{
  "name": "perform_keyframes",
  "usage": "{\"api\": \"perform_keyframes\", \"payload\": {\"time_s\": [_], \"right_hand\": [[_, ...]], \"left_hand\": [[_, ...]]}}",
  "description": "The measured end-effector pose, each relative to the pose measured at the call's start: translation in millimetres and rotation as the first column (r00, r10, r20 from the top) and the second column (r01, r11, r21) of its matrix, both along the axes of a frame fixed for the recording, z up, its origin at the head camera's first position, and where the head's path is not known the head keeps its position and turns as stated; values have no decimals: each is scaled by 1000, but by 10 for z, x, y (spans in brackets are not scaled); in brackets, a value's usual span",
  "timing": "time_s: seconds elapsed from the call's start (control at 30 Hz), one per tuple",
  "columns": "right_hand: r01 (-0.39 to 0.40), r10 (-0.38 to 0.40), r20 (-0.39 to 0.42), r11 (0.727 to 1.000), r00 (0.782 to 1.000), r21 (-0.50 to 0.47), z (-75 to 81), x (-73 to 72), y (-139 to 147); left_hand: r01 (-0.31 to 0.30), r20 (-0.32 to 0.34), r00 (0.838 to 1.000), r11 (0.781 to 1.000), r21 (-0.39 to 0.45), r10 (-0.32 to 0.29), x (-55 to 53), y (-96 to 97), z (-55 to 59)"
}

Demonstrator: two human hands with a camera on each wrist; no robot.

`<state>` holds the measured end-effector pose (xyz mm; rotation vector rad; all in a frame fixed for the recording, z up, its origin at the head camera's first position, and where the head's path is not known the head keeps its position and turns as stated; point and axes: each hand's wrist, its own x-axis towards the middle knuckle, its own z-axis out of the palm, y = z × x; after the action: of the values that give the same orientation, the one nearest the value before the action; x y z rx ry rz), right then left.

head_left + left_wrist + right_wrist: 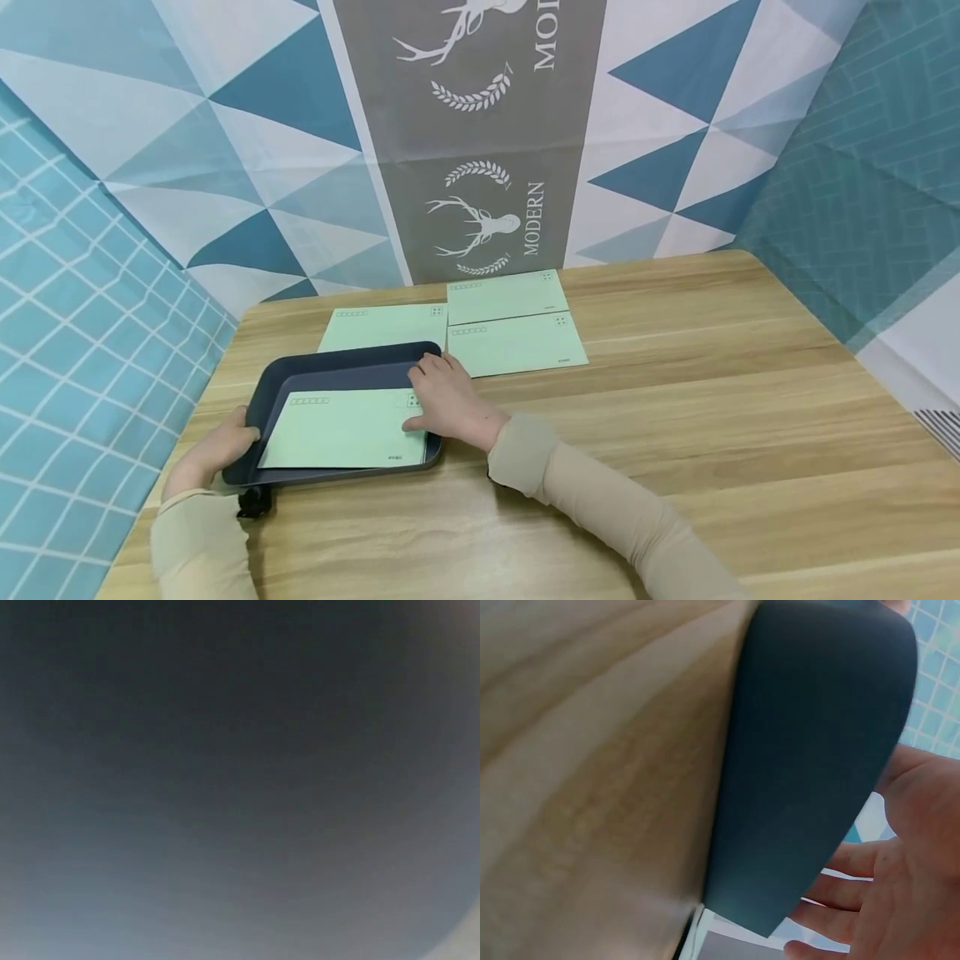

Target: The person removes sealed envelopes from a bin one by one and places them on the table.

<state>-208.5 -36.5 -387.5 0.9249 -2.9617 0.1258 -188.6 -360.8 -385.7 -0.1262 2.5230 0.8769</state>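
A dark tray [315,367] lies near the left side of the table with pale green envelopes [337,429] in it, apparently stacked. My left hand [217,450] grips the tray's left edge, thumb over the rim. Over the tray's right edge reaches my right hand [450,400], its thumb by the top envelope's right end and its fingers near the far right corner. In the right wrist view, the tray's outer wall [810,750] partly hides the spread, fairly straight fingers [832,889]. A dark blurred surface fills most of the left wrist view.
Behind the tray, an envelope [390,321] lies partly covered by it. Two more envelopes, a back one [506,298] and a front one [517,343], lie to its right on the wooden table [712,400]. A patterned cloth [480,125] hangs behind the table.
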Motion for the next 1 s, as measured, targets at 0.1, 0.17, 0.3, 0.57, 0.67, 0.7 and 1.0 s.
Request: {"api": "perform_keyframes", "payload": {"time_s": [0.1, 0.17, 0.3, 0.57, 0.67, 0.7, 1.0], "right_hand": [[13, -13, 24, 1000, 1000, 8, -38, -14, 8], [19, -19, 44, 1000, 999, 17, -59, -23, 10], [21, -23, 70, 999, 997, 27, -77, -38, -5], [6, -14, 77, 995, 997, 99, -76, -37, -22], [7, -18, 91, 992, 996, 123, -73, -45, -24], [7, -20, 98, 992, 995, 129, -73, -49, -24], [12, -32, 127, 988, 991, 152, -78, -68, -29]], "left_hand": [[5, -5, 1000, 1000, -4, -5, 5, 2, -9], [1, -3, 1000, 1000, -4, -1, 18, 1, -21], [-11, -2, 1000, 1000, 3, 11, 46, -7, -30], [-17, 9, 1000, 999, 28, 16, 43, -28, -49], [-17, 9, 1000, 999, 35, 17, 30, -21, -48], [-16, 6, 1000, 999, 36, 16, 23, -20, -48], [-9, 1, 1000, 1000, 24, 9, 4, -24, -30]]}}
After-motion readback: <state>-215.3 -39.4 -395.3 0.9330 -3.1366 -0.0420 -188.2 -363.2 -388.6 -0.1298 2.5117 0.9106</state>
